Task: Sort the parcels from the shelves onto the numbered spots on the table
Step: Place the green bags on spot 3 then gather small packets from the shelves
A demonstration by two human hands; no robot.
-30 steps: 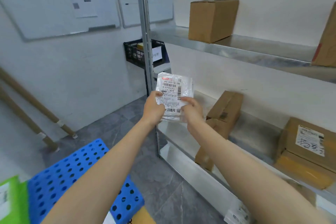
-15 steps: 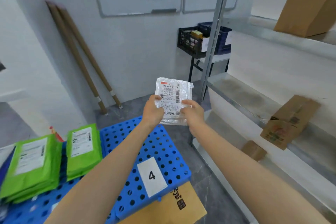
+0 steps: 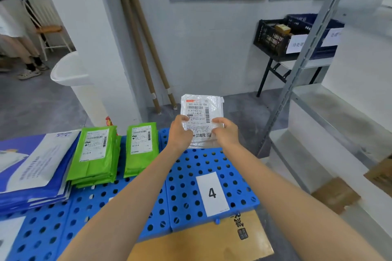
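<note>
I hold a small clear plastic parcel (image 3: 201, 116) with a white shipping label upright in front of me. My left hand (image 3: 180, 133) pinches its lower left edge and my right hand (image 3: 226, 132) pinches its lower right edge. The parcel hangs above the far end of the blue perforated table (image 3: 186, 186). A white card marked 4 (image 3: 212, 194) lies on the table below my hands. Two stacks of green parcels (image 3: 96, 150) (image 3: 141, 147) lie on the table to the left, and a pile of blue and white mailers (image 3: 31, 167) lies further left.
A metal shelf unit (image 3: 331, 116) stands to the right with cardboard boxes (image 3: 336, 195) low down. Black and blue crates (image 3: 282, 38) sit on a stand behind it. Two cardboard tubes (image 3: 144, 48) lean on the wall. A person stands at far left (image 3: 14, 33). Cardboard (image 3: 201, 241) pokes out under the table.
My view has swung left from the shelves to the table. The parcel stays held in both hands and is now over the table's far end near the 4 card.
</note>
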